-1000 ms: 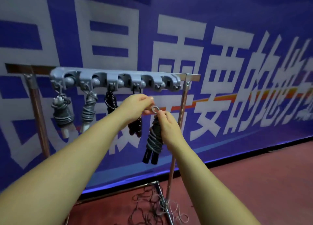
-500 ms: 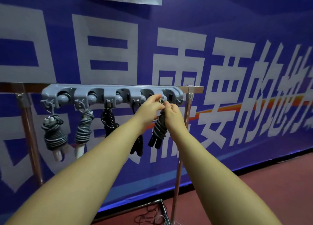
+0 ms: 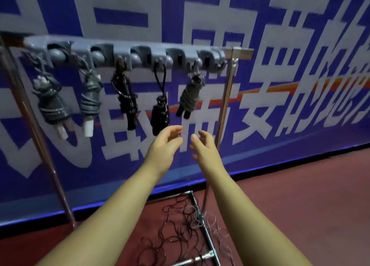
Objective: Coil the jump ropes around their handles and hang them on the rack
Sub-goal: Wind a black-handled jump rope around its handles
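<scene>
A grey hook rack (image 3: 124,51) runs across a metal stand. Several coiled jump ropes hang from it. The rightmost one, a grey rope wound around black handles (image 3: 190,96), hangs free from its hook. To its left hang a black bundle on a long loop (image 3: 160,113), another black bundle (image 3: 125,97) and two grey ones with white handles (image 3: 91,100) (image 3: 51,105). My left hand (image 3: 165,143) and my right hand (image 3: 202,147) are below the rack, fingers relaxed, holding nothing, well under the rightmost bundle.
The stand's right post (image 3: 225,109) rises just right of my hands and its left post (image 3: 38,133) slants at the left. Loose tangled ropes (image 3: 176,229) lie on the red floor around the stand's base bar (image 3: 202,223). A blue banner wall is behind.
Both hands lifted the grey bundle to the rack's rightmost hook, let go of it and dropped down. The bundle now hangs by itself.
</scene>
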The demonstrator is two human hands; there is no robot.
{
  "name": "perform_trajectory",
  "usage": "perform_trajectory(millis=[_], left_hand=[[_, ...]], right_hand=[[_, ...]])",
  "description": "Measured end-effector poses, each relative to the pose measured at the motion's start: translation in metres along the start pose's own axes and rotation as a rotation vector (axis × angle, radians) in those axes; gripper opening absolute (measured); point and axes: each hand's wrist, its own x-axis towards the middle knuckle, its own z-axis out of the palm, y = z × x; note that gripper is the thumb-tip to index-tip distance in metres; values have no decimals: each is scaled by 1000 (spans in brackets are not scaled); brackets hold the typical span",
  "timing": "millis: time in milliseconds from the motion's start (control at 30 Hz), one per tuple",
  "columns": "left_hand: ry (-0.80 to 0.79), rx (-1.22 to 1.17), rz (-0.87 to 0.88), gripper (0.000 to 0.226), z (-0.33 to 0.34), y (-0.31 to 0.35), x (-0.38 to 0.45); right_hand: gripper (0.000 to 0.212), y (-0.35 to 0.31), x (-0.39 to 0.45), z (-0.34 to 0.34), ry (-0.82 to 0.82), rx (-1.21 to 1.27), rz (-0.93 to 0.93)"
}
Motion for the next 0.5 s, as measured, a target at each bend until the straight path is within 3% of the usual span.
perform_trajectory(millis=[133,267,367,500], left_hand=[[-34,0,-244,23,13,-109,-49],[-190,102,-634,25,32,-246,-113],[-282,117,-919,18,45,-337,-168],[-306,63,-1204,13,57,-420,-215]], right_hand=[[42,127,-49,6,8,-22,207],[44,269,-114,8,2,-70,530],[9,358,-169,1,-86,-83,782],[17,442,-209,-20,-90,-153,1017]])
